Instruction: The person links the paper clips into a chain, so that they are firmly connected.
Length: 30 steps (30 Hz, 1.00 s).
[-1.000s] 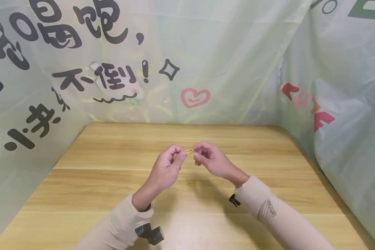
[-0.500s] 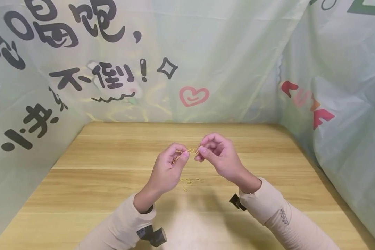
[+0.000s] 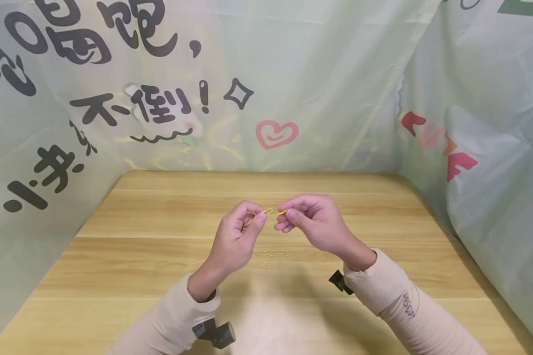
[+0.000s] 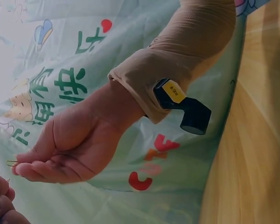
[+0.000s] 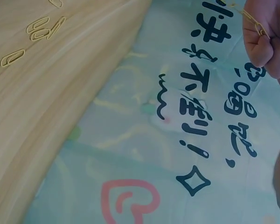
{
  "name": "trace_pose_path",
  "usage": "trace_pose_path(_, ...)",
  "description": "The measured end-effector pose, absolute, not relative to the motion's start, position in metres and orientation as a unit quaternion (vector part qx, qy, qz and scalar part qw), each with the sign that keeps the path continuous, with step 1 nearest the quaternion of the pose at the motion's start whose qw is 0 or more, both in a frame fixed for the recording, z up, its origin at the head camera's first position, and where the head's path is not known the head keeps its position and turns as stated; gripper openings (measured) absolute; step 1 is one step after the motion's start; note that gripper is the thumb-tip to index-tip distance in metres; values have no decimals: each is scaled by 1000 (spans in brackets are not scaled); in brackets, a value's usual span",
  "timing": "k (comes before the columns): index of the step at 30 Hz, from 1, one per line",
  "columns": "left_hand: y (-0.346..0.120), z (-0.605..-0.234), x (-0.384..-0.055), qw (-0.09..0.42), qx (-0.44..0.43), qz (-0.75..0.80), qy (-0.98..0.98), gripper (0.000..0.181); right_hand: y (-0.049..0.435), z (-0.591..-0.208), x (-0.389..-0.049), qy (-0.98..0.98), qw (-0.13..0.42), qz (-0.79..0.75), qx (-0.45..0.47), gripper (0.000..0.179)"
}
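In the head view, both hands are raised over the table, fingertips facing each other. My left hand (image 3: 236, 239) pinches a yellow paper clip (image 3: 268, 211) between thumb and forefinger, its looped end pointing right. More linked clips (image 5: 255, 22) hang along that palm in the right wrist view. A short gap away, my right hand (image 3: 320, 224) pinches another yellow paper clip (image 3: 282, 212), its fingertips covering most of it. This clip's end (image 4: 11, 163) sticks out past the fingertips in the left wrist view. Several loose yellow paper clips (image 3: 271, 255) lie on the table below.
The wooden table (image 3: 160, 276) has rounded far corners. Printed cloth (image 3: 328, 98) walls it in at the back and both sides. Black devices are strapped at the left wrist (image 3: 215, 334) and right wrist (image 3: 339, 282).
The two hands' clips met closely a second ago; the right hand has drawn back right, leaving a small gap. Its forefinger has straightened. The left hand has barely moved.
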State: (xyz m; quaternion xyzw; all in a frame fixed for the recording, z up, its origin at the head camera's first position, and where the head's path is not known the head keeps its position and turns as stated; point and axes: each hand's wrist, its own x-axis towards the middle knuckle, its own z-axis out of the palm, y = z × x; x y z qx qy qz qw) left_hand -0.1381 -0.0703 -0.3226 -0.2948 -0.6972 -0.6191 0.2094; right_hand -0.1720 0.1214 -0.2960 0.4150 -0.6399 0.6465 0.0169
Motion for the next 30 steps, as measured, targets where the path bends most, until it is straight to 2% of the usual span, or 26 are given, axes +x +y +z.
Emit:
trace_pose_path(4, -70, -321, -137, 216, -310, -619, -688, 10, 123, -295, -173, -634, 22, 643, 429, 24)
trace_pose_path(8, -69, -321, -137, 225, -330, -610, -685, 5, 125, -293, -173, -631, 8, 640, 438, 18)
trace_pose_path(15, -67, -324, -140, 267, -374, -562, -688, 11, 127, -292, -172, -632, 10, 628, 454, 10)
trace_pose_path(19, -66, -324, -141, 293, -388, -542, -685, 6, 127, -292, -171, -619, -13, 636, 459, 13)
trace_pose_path(23, -66, -324, -142, 312, -393, -533, -681, 10, 127, -290, -169, -620, -30, 634, 462, 20)
trace_pose_path(30, -65, -324, -142, 329, -397, -519, -682, 26, 127, -287, -166, -663, -17, 620, 419, 8)
